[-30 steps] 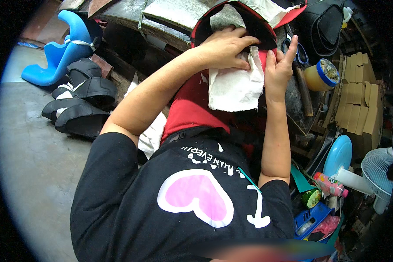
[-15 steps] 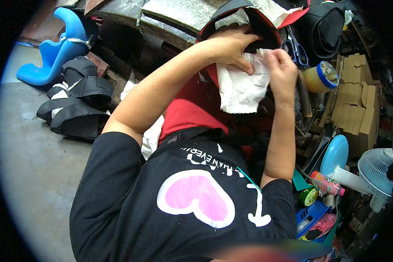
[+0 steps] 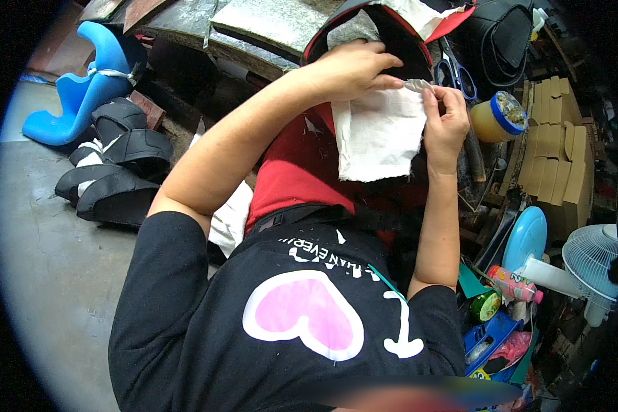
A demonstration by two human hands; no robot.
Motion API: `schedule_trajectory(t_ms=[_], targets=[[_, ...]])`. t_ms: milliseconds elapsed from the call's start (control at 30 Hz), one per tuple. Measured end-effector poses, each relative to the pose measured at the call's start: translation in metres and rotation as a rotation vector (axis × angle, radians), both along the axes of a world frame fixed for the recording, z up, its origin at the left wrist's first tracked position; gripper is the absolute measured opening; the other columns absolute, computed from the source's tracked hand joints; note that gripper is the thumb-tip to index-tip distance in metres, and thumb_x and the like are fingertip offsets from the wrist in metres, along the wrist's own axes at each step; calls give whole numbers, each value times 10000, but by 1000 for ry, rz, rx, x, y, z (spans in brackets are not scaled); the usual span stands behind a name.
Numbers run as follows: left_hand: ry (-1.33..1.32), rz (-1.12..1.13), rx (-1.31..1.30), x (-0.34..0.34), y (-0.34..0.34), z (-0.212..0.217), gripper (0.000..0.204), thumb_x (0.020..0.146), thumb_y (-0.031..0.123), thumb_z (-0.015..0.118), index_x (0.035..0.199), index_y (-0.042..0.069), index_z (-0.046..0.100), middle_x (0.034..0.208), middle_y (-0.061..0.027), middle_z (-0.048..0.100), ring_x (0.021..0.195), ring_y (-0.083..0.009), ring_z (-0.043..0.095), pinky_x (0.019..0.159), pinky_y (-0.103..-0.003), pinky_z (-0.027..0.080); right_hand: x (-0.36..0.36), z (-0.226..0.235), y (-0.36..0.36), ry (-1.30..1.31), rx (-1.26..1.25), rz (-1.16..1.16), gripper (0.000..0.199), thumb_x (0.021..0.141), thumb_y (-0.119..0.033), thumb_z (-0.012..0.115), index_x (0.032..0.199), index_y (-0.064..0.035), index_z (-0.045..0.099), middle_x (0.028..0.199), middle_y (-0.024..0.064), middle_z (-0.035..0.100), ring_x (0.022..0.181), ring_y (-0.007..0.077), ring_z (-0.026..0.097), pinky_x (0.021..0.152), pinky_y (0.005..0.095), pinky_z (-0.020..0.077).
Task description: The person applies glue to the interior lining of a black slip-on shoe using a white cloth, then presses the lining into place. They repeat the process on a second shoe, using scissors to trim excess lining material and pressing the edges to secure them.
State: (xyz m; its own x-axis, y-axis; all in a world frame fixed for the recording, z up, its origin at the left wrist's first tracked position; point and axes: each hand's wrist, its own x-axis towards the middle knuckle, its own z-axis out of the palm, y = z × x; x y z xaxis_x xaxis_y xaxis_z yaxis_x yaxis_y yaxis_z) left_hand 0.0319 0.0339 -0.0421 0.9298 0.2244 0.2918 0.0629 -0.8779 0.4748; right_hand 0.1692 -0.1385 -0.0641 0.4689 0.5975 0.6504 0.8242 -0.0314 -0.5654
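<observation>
A piece of white cloth (image 3: 378, 141) with frayed edges hangs over my lap, below a curved black piece with red edging (image 3: 412, 58). My right hand (image 3: 446, 123) pinches the cloth at its upper right corner, thumb against bent fingers. Across the lower part of the curved piece lies my left hand (image 3: 353, 72), its fingers apart and stretched to the right. The lowest of these fingertips touches the cloth's top edge. Part of the left hand's far side is hidden inside the curved piece.
A worn bench (image 3: 261, 31) stands ahead. Scissors (image 3: 454, 74) and a blue-lidded jar (image 3: 499, 117) are to the right, beside cardboard boxes (image 3: 556, 158) and a fan (image 3: 590, 264). Black curved pieces (image 3: 120, 196) and a blue moulded form (image 3: 79, 86) lie on the left.
The cloth has been drawn flatter and its creases have lessened. My right hand has moved slightly down and its blur is gone; my left thumb has lifted off the cloth's middle toward its top edge.
</observation>
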Motion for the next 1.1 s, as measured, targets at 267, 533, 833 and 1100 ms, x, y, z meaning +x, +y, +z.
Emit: schedule_trajectory(t_ms=[267,533,833,1100], targets=[[88,-36,126,35,-4,10,350,824,146,719,1159,51,683,1102,-180,673,1037,-377,655,903,-441,522,3,-1,-9,60,48,125,147,777,26,727,886,-47,661,938,52,609,703,142,592,645,285,508],[-48,67,-64,27,-12,-3,459,804,286,775,1172,30,677,1101,-213,656,1044,-364,651,917,-414,517,14,-14,-6,515,68,106,83,873,-59,725,901,-9,666,812,-19,636,691,52,563,626,214,474],[-17,90,-77,19,-24,-7,682,721,445,828,1250,70,617,1139,-231,623,1089,-397,620,937,-443,502,20,-14,0,885,137,212,62,876,-74,690,913,-32,665,790,-29,618,648,37,545,549,197,439],[-26,108,-34,22,-27,-10,697,700,476,835,1234,76,632,1164,-215,622,1102,-390,620,933,-462,503,14,-1,-1,243,-30,-18,95,849,-103,747,867,-31,689,776,38,618,698,125,584,653,284,484]])
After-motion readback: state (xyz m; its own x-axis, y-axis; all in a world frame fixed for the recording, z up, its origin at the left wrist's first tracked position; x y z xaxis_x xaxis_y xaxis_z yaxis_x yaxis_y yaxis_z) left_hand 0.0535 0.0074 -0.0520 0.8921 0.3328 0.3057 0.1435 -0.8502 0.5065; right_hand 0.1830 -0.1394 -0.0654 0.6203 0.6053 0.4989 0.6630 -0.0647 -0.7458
